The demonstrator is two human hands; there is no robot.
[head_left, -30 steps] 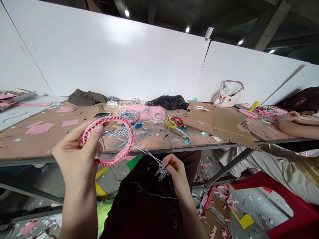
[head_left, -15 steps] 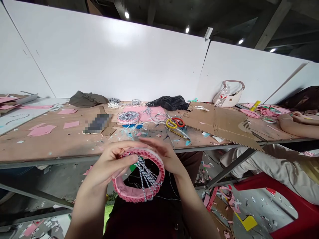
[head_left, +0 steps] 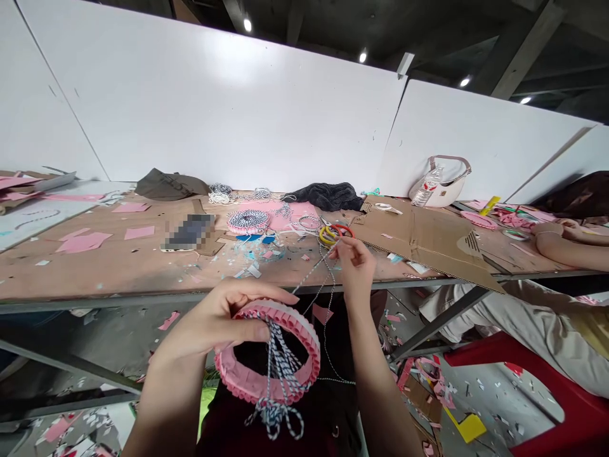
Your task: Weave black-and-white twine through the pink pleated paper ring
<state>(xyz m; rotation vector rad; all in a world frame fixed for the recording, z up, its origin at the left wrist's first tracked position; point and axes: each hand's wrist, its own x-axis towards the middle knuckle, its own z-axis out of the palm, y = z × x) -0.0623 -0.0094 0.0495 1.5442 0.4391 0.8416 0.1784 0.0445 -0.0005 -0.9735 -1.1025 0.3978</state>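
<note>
My left hand point(head_left: 238, 320) grips the upper left of a pink pleated ring point(head_left: 311, 346), thumb in front and fingers behind. Black-and-white cord point(head_left: 284, 362) is strung across the ring's opening, and a looped bundle of it hangs below the lower rim. Up and to the right, my right hand point(head_left: 354, 260) pinches a strand of this cord, which runs taut down to the ring's top. Slack cord drops from there past my lap. Just behind my right fingertips lie scissors with yellow and red handles point(head_left: 328, 235), partly hidden.
On the table point(head_left: 118, 266) are a phone point(head_left: 190, 233), a cord-wound pink disc point(head_left: 248, 221), pink paper pieces, a dark cap point(head_left: 169, 185), black cloth point(head_left: 328, 197) and cardboard point(head_left: 419, 238). A bottle point(head_left: 428, 186) leans by a white bag point(head_left: 451, 190). Another person's arm point(head_left: 566, 244) rests at right.
My right hand has left the ring and moved up and right, drawing a cord strand out. The ring sits slightly lower in my left hand. A cord bundle now dangles below it.
</note>
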